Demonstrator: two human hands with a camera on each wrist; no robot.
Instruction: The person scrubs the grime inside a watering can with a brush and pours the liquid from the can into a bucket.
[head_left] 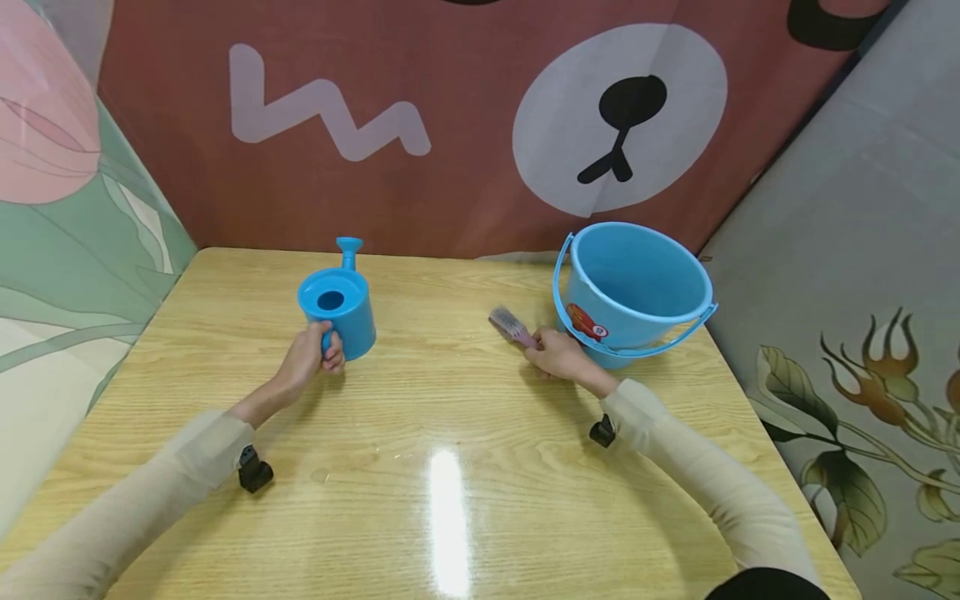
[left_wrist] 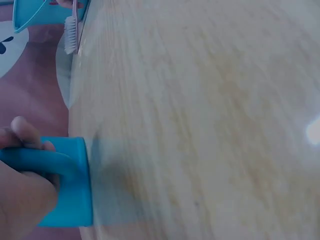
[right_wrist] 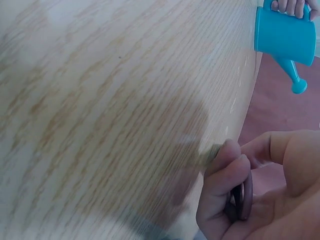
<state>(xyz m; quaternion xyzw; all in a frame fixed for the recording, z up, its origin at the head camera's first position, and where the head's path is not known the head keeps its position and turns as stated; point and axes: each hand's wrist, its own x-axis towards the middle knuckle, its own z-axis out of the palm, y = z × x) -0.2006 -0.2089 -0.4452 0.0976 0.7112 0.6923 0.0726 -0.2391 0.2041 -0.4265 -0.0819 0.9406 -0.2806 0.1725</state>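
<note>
A small blue watering can (head_left: pixel 339 305) stands on the wooden table (head_left: pixel 450 400), spout pointing away. My left hand (head_left: pixel 311 357) grips its handle (left_wrist: pixel 37 161); the can's body (left_wrist: pixel 70 182) fills the lower left of the left wrist view. My right hand (head_left: pixel 558 355) holds a small brush (head_left: pixel 512 325) by its pinkish handle (right_wrist: pixel 241 197), bristles up and to the left, just in front of the blue bucket (head_left: pixel 632 287). The watering can (right_wrist: pixel 285 40) shows far off in the right wrist view, and the brush (left_wrist: pixel 71 31) shows at the top of the left wrist view.
The bucket stands at the table's far right corner with its bail handle down over the front. Patterned cloth walls close in the table at the back (head_left: pixel 450 125), left and right. A bright light reflection (head_left: pixel 446 517) lies on the table near me.
</note>
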